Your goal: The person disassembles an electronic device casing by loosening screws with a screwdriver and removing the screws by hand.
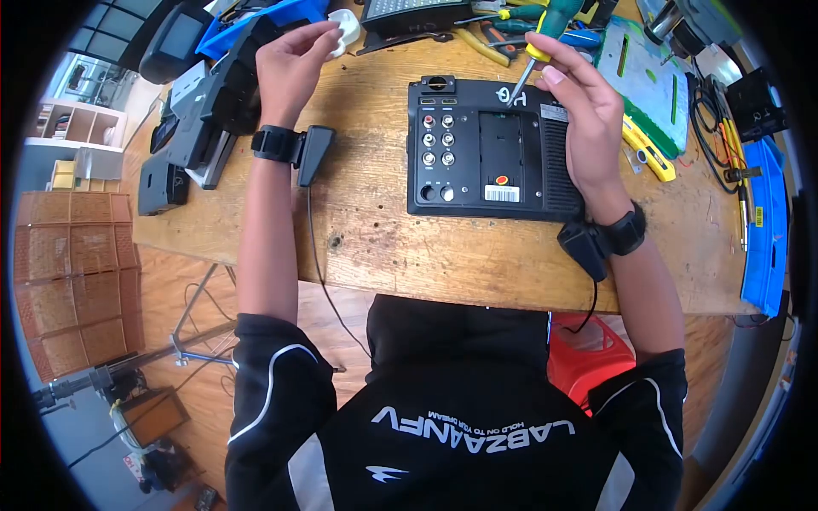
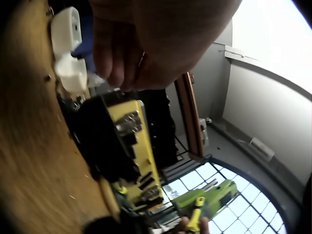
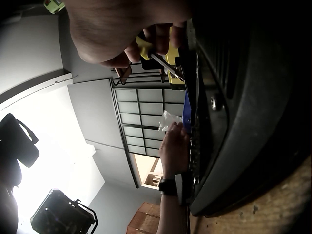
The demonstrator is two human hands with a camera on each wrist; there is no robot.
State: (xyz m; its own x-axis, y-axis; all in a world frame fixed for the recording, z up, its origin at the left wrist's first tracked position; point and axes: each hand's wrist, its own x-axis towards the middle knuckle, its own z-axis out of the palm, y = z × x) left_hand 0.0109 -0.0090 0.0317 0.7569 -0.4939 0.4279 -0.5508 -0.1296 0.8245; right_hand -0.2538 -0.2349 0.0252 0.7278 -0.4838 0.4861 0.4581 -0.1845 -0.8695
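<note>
A black device lies on the wooden table with its back panel up, showing round connectors and a barcode label. My right hand grips a screwdriver by its yellow and green handle; its shaft slants down to the panel's upper part. The right wrist view shows the screwdriver's shaft beside the dark casing. Raised over the table's left side, my left hand has bent fingers near a white plastic piece. Whether those fingers hold something small cannot be told.
Black and grey devices line the left side. Pliers and other tools lie behind the device. A green-edged board, a yellow cutter and a blue tray are on the right. A red stool stands below the table.
</note>
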